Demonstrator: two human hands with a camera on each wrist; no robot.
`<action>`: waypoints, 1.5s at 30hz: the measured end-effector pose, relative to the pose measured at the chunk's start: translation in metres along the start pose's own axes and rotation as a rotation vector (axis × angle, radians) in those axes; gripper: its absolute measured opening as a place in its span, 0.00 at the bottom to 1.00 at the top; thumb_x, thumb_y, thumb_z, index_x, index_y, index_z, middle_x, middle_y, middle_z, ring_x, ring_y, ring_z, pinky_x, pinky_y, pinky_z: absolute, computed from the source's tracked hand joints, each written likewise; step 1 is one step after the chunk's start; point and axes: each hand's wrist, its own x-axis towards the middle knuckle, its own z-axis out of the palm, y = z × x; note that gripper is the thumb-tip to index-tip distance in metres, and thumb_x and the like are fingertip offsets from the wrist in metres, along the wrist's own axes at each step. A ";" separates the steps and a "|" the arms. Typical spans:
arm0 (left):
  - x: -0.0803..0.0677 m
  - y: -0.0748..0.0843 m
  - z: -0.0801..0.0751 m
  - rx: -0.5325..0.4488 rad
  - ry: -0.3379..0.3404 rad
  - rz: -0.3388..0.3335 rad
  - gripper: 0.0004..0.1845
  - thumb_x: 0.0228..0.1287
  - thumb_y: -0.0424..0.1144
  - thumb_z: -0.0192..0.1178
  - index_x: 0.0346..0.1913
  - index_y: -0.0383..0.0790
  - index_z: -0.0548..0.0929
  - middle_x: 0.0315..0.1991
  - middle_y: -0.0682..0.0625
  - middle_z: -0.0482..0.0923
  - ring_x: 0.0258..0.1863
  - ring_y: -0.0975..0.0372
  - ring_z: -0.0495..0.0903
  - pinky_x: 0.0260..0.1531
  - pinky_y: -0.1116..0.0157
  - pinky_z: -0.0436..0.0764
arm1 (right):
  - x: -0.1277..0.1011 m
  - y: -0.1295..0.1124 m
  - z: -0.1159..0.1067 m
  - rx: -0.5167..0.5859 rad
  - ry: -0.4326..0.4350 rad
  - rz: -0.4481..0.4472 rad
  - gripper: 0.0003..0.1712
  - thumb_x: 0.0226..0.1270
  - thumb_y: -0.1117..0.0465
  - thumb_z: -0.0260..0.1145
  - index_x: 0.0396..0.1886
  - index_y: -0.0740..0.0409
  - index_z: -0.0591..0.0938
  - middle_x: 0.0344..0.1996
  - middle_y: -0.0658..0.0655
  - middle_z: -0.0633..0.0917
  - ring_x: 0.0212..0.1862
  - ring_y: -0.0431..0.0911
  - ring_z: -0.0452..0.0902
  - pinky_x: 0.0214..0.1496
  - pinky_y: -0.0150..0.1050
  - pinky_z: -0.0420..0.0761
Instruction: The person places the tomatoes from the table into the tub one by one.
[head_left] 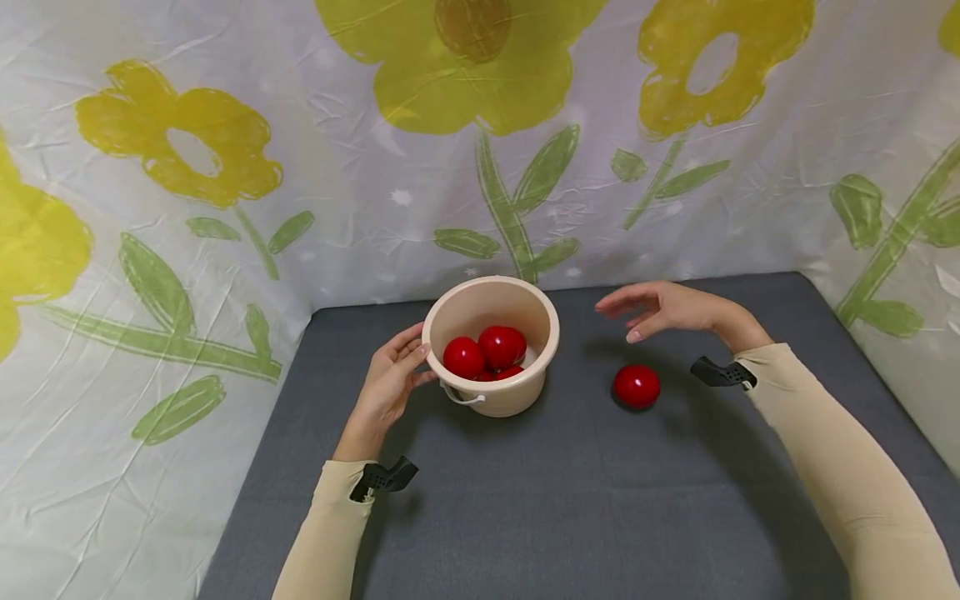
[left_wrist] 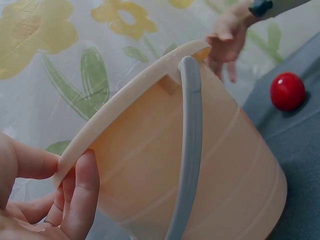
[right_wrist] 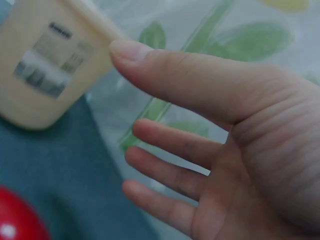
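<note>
A small cream bucket [head_left: 517, 392] with a grey handle [left_wrist: 190, 150] stands on the grey table [head_left: 525, 517]. Three red balls [head_left: 487, 350] lie inside it. My left hand [head_left: 390, 379] holds the bucket's left rim, thumb on the lip and fingers [left_wrist: 80, 195] on the outer wall. One more red ball [head_left: 637, 387] lies on the table to the bucket's right. My right hand [head_left: 660, 308] hovers above and slightly behind that ball, fingers [right_wrist: 170, 145] spread and relaxed, holding nothing. The bucket [right_wrist: 45, 65] shows blurred in the right wrist view, with the ball [right_wrist: 17, 220] at the bottom left.
A white cloth printed with yellow flowers and green leaves [head_left: 480, 150] hangs behind and along both sides of the table. Grey table surface stretches toward me in front of the bucket.
</note>
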 end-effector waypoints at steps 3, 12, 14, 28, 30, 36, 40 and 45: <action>0.000 0.000 0.000 -0.005 0.001 0.002 0.27 0.72 0.30 0.56 0.72 0.37 0.66 0.48 0.46 0.74 0.39 0.65 0.78 0.34 0.69 0.86 | -0.008 0.018 0.008 -0.022 -0.021 0.033 0.37 0.61 0.63 0.72 0.70 0.58 0.71 0.70 0.65 0.71 0.70 0.58 0.69 0.65 0.43 0.79; 0.000 0.001 0.000 -0.014 -0.005 0.003 0.28 0.72 0.30 0.56 0.72 0.37 0.65 0.49 0.45 0.74 0.40 0.64 0.78 0.34 0.69 0.87 | -0.020 0.055 0.033 -0.017 -0.055 0.075 0.39 0.60 0.60 0.73 0.70 0.60 0.70 0.71 0.67 0.70 0.72 0.67 0.61 0.69 0.60 0.71; 0.000 0.001 0.000 -0.010 -0.006 0.002 0.28 0.72 0.30 0.56 0.72 0.37 0.65 0.50 0.45 0.74 0.40 0.64 0.78 0.34 0.69 0.87 | -0.022 0.060 0.039 -0.024 -0.056 0.094 0.38 0.59 0.60 0.74 0.70 0.58 0.72 0.70 0.65 0.71 0.72 0.65 0.62 0.67 0.54 0.74; 0.000 0.000 0.001 -0.004 0.001 0.000 0.28 0.71 0.30 0.56 0.72 0.37 0.66 0.50 0.45 0.74 0.42 0.62 0.78 0.34 0.69 0.87 | -0.026 0.073 0.050 -0.023 -0.048 0.143 0.35 0.57 0.60 0.75 0.65 0.58 0.76 0.63 0.66 0.76 0.58 0.53 0.73 0.53 0.37 0.81; 0.000 0.000 0.001 -0.003 -0.001 0.003 0.27 0.71 0.30 0.55 0.72 0.37 0.66 0.50 0.45 0.74 0.42 0.62 0.78 0.34 0.69 0.87 | -0.026 0.072 0.050 -0.033 -0.040 0.143 0.34 0.57 0.60 0.75 0.65 0.58 0.76 0.63 0.66 0.76 0.58 0.53 0.73 0.52 0.37 0.81; 0.001 -0.001 0.001 -0.002 -0.008 0.013 0.27 0.72 0.30 0.55 0.72 0.36 0.66 0.49 0.46 0.74 0.42 0.62 0.78 0.33 0.70 0.86 | -0.024 0.062 0.042 -0.079 0.009 0.127 0.34 0.58 0.58 0.75 0.65 0.57 0.77 0.62 0.65 0.77 0.57 0.52 0.75 0.51 0.36 0.82; 0.002 -0.002 0.001 0.000 -0.003 0.015 0.27 0.72 0.29 0.54 0.72 0.36 0.66 0.49 0.46 0.74 0.42 0.62 0.78 0.33 0.70 0.86 | -0.022 0.043 0.030 -0.082 0.058 0.118 0.34 0.58 0.57 0.75 0.65 0.56 0.76 0.63 0.62 0.77 0.56 0.48 0.77 0.52 0.36 0.83; 0.002 -0.003 0.000 0.004 -0.003 0.016 0.27 0.72 0.31 0.55 0.72 0.36 0.66 0.50 0.48 0.74 0.44 0.62 0.77 0.34 0.69 0.86 | -0.016 0.010 0.011 -0.026 0.117 0.085 0.32 0.63 0.59 0.72 0.67 0.55 0.75 0.65 0.60 0.75 0.57 0.48 0.76 0.52 0.40 0.84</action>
